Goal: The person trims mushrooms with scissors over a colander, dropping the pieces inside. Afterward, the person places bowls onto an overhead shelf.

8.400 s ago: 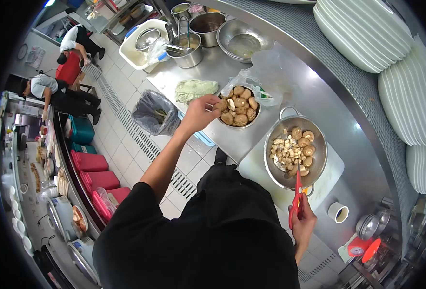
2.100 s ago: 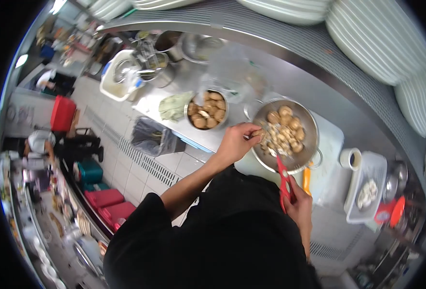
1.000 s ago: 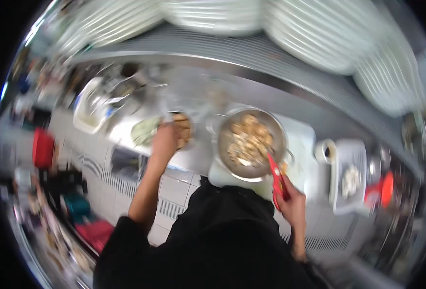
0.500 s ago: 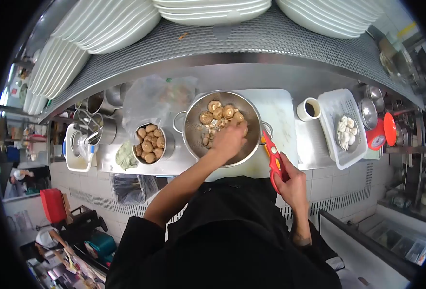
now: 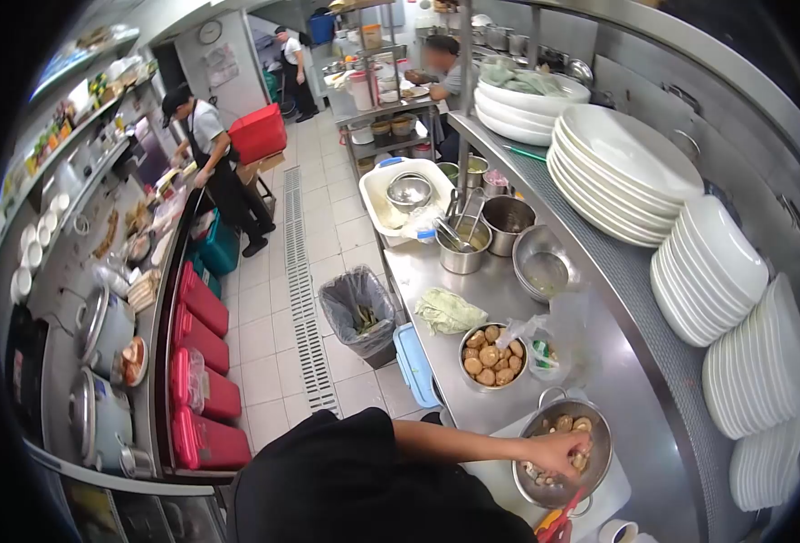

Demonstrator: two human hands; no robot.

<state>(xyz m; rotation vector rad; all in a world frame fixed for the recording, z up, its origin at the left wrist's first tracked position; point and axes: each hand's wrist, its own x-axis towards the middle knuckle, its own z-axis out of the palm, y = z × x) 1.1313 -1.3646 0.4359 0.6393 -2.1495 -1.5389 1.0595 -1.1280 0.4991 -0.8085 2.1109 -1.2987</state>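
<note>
Whole brown mushrooms (image 5: 582, 424) and pale cut pieces (image 5: 534, 471) lie together in the steel colander (image 5: 602, 441), which is set over the white cutting board (image 5: 495, 475). Among them the left hand (image 5: 558, 452) is lowered, its fingers bent; whether a mushroom is gripped cannot be told, as the fingertips are hidden. A second ago that hand was blurred over the steel pot (image 5: 495, 388); now it is placed inside the colander, so the handling is judged to be centred there. The red scissors (image 5: 559, 519) are seen by the near rim, but the right hand cannot be made out clearly at the bottom edge, so its hold cannot be told. The view has also been swung from the counter (image 5: 459, 407) toward the aisle, by which the colander has been pushed low in the frame. In the pot, more whole mushrooms (image 5: 490, 357) are left, so the work is judged to be only partway done. Beside the pot a clear plastic bag (image 5: 567, 330) and a green cloth (image 5: 452, 309) are laid, and beyond, white plates (image 5: 631, 181) are stacked on the shelf.
</note>
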